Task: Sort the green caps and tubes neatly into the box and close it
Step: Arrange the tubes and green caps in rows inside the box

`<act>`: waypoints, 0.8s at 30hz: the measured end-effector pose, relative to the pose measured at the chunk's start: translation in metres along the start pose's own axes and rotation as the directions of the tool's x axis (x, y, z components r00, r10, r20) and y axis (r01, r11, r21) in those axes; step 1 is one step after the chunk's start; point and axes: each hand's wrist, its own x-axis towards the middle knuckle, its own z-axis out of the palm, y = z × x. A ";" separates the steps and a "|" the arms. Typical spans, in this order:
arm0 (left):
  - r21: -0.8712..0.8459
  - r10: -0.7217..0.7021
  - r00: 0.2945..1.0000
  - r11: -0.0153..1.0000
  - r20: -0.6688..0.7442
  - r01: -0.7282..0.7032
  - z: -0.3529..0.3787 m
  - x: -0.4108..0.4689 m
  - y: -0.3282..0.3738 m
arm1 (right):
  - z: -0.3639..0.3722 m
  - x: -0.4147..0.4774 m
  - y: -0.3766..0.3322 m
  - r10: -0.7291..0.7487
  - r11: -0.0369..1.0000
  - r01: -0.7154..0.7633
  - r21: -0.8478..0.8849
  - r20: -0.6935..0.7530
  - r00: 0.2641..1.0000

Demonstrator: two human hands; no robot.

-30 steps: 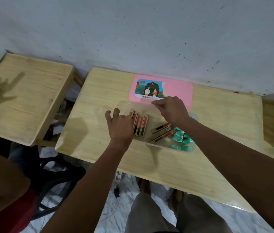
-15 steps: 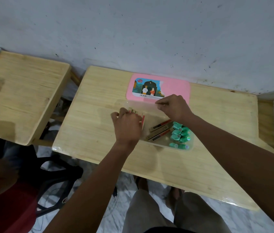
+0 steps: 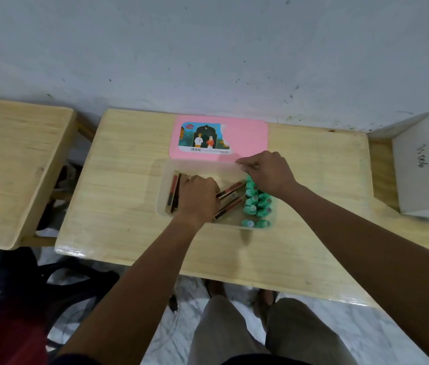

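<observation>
A clear plastic box (image 3: 162,177) lies on the wooden table. Slim brown-and-red tubes (image 3: 173,192) stand in a row at its left end, and two more tubes (image 3: 230,192) lie slanted in the middle. Several green caps (image 3: 256,204) are packed at its right end. My left hand (image 3: 198,198) is inside the box with its fingers curled over the left row of tubes; what it grips is hidden. My right hand (image 3: 266,171) pinches the box's far rim above the caps. The pink lid (image 3: 245,138) with a picture label lies flat just behind the box.
A second wooden table (image 3: 10,167) stands to the left across a gap. A white block (image 3: 424,164) marked with handwriting sits at the right edge. My legs and a marble floor show below the table's near edge. A dark chair stands lower left.
My left hand has gone from the table beside the box to inside it, over the left tubes. My right hand stays on the far rim. The view has shifted rightward.
</observation>
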 end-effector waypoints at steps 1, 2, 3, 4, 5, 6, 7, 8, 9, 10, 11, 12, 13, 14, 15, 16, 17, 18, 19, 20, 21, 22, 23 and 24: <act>-0.007 -0.006 1.000 1.000 0.004 0.006 0.000 0.001 0.000 | 0.000 0.000 0.000 -0.001 1.000 0.001 0.001 -0.001 1.000; -0.024 -0.017 1.000 1.000 0.007 0.018 0.001 0.002 0.000 | 0.000 0.001 0.000 0.001 1.000 -0.001 0.006 0.003 1.000; -0.045 -0.036 0.999 0.998 0.011 0.037 0.002 0.002 0.000 | 0.000 0.001 0.000 0.004 1.000 -0.004 0.010 0.007 1.000; -0.058 -0.052 0.999 0.997 0.012 0.052 0.002 0.002 0.001 | 0.000 0.001 0.001 0.007 1.000 -0.007 0.012 0.009 1.000; -0.056 -0.061 0.998 0.997 0.009 0.061 0.002 0.002 0.002 | 0.000 0.001 0.001 0.008 1.000 -0.008 0.014 0.010 1.000; -0.045 -0.063 0.998 0.997 0.003 0.063 0.002 0.002 0.003 | 0.000 0.001 0.001 0.007 1.000 -0.007 0.016 0.008 1.000; -0.034 -0.070 0.998 0.997 0.008 0.070 0.000 0.001 0.004 | 0.000 0.001 0.001 0.006 1.000 -0.006 0.016 0.006 1.000; -0.039 -0.084 0.996 0.996 0.015 0.085 -0.001 0.000 0.004 | 0.000 0.001 0.001 0.007 1.000 -0.007 0.016 0.005 1.000; -0.058 -0.104 0.994 0.993 0.024 0.105 -0.002 -0.002 0.005 | 0.000 0.001 0.001 0.008 1.000 -0.008 0.015 0.004 1.000; -0.095 -0.130 0.991 0.987 0.031 0.132 -0.003 -0.004 0.004 | 0.001 0.000 0.001 0.011 1.000 -0.011 0.011 0.005 1.000; -0.154 -0.160 0.987 0.974 0.032 0.163 -0.004 -0.006 0.003 | 0.001 0.000 0.001 0.012 1.000 -0.012 0.007 0.004 1.000; -0.218 -0.200 0.979 0.954 0.035 0.203 -0.005 -0.008 0.001 | 0.001 0.001 0.001 0.015 1.000 -0.015 0.007 0.004 1.000; -0.275 -0.249 0.968 0.929 0.036 0.249 -0.007 -0.012 -0.003 | 0.001 0.001 0.002 0.018 1.000 -0.018 0.009 0.003 1.000; -0.315 -0.294 0.955 0.905 0.023 0.286 -0.009 -0.016 -0.008 | 0.001 0.001 0.002 0.020 1.000 -0.020 0.011 0.002 1.000; -0.334 -0.330 0.944 0.891 -0.005 0.309 -0.011 -0.019 -0.015 | 0.002 0.001 0.002 0.021 1.000 -0.021 0.011 0.000 1.000; -0.327 -0.361 0.932 0.885 -0.036 0.330 -0.013 -0.023 -0.022 | 0.002 0.001 0.003 0.023 1.000 -0.023 0.011 -0.004 1.000; -0.302 -0.394 0.917 0.883 -0.059 0.360 -0.014 -0.027 -0.030 | 0.003 0.001 0.003 0.022 1.000 -0.022 0.013 -0.008 1.000; -0.257 -0.424 0.903 0.882 -0.071 0.394 -0.016 -0.031 -0.037 | 0.004 0.001 0.003 0.022 1.000 -0.022 0.015 -0.013 1.000; -0.185 -0.438 0.894 0.890 -0.089 0.417 -0.017 -0.034 -0.041 | 0.004 0.000 0.002 0.020 1.000 -0.020 0.009 -0.020 1.000; -0.093 -0.440 0.892 0.897 -0.104 0.431 -0.019 -0.036 -0.044 | 0.005 0.000 0.001 0.017 1.000 -0.018 -0.003 -0.026 1.000; -0.008 -0.436 0.893 0.899 -0.113 0.438 -0.021 -0.038 -0.045 | 0.005 0.000 0.001 0.013 1.000 -0.014 -0.016 -0.033 0.999; 0.055 -0.428 0.896 0.898 -0.119 0.437 -0.023 -0.039 -0.044 | 0.005 0.000 0.000 0.009 1.000 -0.010 -0.027 -0.042 0.999; 0.099 -0.420 0.900 0.897 -0.116 0.431 -0.024 -0.039 -0.043 | 0.005 0.001 0.000 0.004 0.999 -0.006 -0.038 -0.049 0.999; 0.126 -0.412 0.904 0.897 -0.114 0.424 -0.024 -0.039 -0.043 | 0.006 0.002 0.000 -0.002 0.999 0.000 -0.048 -0.054 0.999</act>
